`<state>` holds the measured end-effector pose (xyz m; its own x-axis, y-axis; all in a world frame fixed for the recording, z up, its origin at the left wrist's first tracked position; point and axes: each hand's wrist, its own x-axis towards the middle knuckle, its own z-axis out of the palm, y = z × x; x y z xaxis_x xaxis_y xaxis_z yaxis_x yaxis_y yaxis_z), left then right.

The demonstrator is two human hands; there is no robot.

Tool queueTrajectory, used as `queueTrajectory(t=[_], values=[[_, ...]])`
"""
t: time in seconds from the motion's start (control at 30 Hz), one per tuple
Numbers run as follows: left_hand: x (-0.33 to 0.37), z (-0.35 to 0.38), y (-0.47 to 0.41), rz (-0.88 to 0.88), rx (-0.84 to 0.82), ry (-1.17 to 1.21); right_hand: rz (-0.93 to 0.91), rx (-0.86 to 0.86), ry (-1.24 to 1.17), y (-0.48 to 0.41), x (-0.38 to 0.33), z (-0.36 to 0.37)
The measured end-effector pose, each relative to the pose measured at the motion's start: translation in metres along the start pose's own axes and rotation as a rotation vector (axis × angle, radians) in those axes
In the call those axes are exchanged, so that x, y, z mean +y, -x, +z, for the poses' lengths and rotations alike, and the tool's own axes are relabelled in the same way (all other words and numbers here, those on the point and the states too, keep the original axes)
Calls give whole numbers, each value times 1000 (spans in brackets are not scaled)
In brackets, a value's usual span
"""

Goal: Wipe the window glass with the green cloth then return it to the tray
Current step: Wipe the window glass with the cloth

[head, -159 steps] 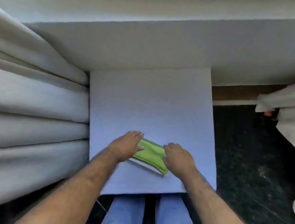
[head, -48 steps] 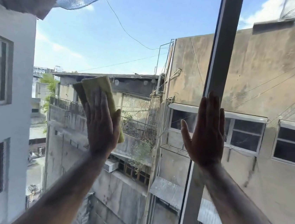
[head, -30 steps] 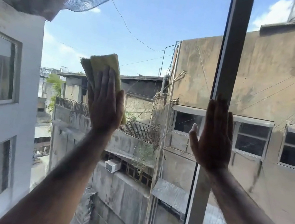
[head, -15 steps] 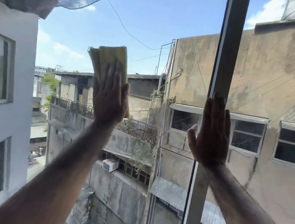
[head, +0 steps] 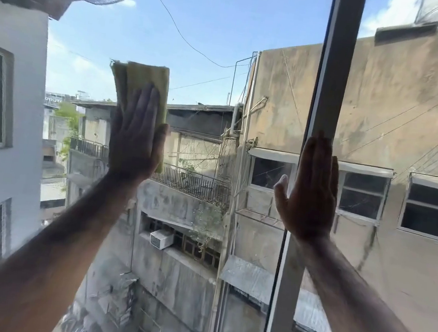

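Window glass (head: 213, 42): left hand (head: 136, 140), fingers straight, presses green cloth (head: 143, 75) at 10 o'clock; right hand (head: 310, 192) flat against frame (head: 335, 70), 3 o'clock.

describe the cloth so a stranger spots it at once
From the tall window frame right of centre, go left across the glass to the left hand pressed flat. The cloth sticks up from under it against blue sky: the only yellow-green thing; the right hand is bare.

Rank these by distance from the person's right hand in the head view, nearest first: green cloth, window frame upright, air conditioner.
1. Window frame upright: directly behind the right hand.
2. Green cloth: to the left on the glass, under the left hand.
3. Air conditioner: outside, lower down on the building opposite.
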<state>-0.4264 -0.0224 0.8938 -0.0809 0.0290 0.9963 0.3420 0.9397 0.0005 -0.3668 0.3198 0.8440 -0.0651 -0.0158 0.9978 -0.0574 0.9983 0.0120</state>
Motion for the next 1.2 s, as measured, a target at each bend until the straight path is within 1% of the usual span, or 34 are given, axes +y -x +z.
queueTrajectory(t=[0.03, 0.07, 0.1, 0.13, 0.17, 0.27, 0.3, 0.33, 0.37, 0.4, 0.43, 0.47, 0.5, 0.57, 0.6, 0.63, 0.67, 0.7, 0.73, 0.77, 0.8, 0.87, 0.93, 0.97, 1.0, 1.03, 1.07, 1.1, 1.17, 1.2], values=[[14, 1, -10, -144, 40, 6, -3, 2, 6, 0, 1, 0], [32, 4, -16, -219, 65, 13, -9, 1, 9, 0, 1, 0], [52, 7, -19, -228, 74, 23, -13, -1, 9, 1, 1, -1], [70, 11, -17, -161, 67, 30, -13, 0, 9, 1, 1, -1], [88, 18, -7, -18, 36, 32, -11, 1, 9, 0, 1, -2], [119, 38, 55, 580, -146, 66, -14, -1, 10, 0, -1, -5], [115, 39, 77, 720, -212, 65, -16, 0, 11, 0, -1, -5], [102, 37, 95, 807, -265, 45, -17, 1, 13, 0, -1, -6], [85, 33, 110, 840, -291, 15, -14, 0, 16, 0, -2, -6], [65, 28, 122, 822, -286, 5, -11, -4, 16, 0, -2, -6], [43, 22, 131, 757, -262, 9, -9, -6, 11, 0, -2, -5], [23, 15, 136, 646, -231, 10, -9, -5, 6, 0, -2, -5], [8, 9, 136, 496, -199, -5, -9, 0, 4, 0, -1, -4], [-4, 3, 115, 103, -150, -26, -10, 7, 13, 0, 0, -3], [0, 2, 94, -91, -115, -26, -16, 8, 15, 0, 0, -2], [10, 0, 69, -248, -75, -18, -20, 9, 15, 1, 0, -2], [23, 0, 44, -355, -43, 1, -21, 11, 15, 1, 0, -3], [38, 2, 23, -407, -25, 13, -21, 13, 16, 1, 0, -3], [54, 5, 7, -401, -22, 10, -21, 14, 19, 1, -1, -3], [72, 10, 0, -335, -29, 3, -19, 15, 25, 1, -2, -4], [91, 17, 1, -217, -48, -2, -17, 12, 36, 1, -2, -5], [123, 33, 31, 136, -102, -8, -15, 0, 60, 1, -2, -6], [128, 36, 80, 471, -193, -11, -11, -16, 74, 1, -2, -7], [116, 34, 103, 569, -230, -19, -6, -25, 71, 1, -2, -7], [98, 30, 122, 598, -243, -20, -3, -32, 64, 1, -2, -7], [77, 23, 137, 564, -238, -8, -1, -34, 56, 0, -2, -6], [56, 16, 146, 481, -225, 2, 1, -32, 50, 1, -2, -5], [38, 10, 149, 363, -204, -7, 2, -28, 44, 1, -1, -4], [16, 3, 128, 43, -146, -16, -1, -18, 45, 1, 0, -1], [16, 2, 105, -125, -108, 3, -3, -13, 48, 2, 0, 0]])
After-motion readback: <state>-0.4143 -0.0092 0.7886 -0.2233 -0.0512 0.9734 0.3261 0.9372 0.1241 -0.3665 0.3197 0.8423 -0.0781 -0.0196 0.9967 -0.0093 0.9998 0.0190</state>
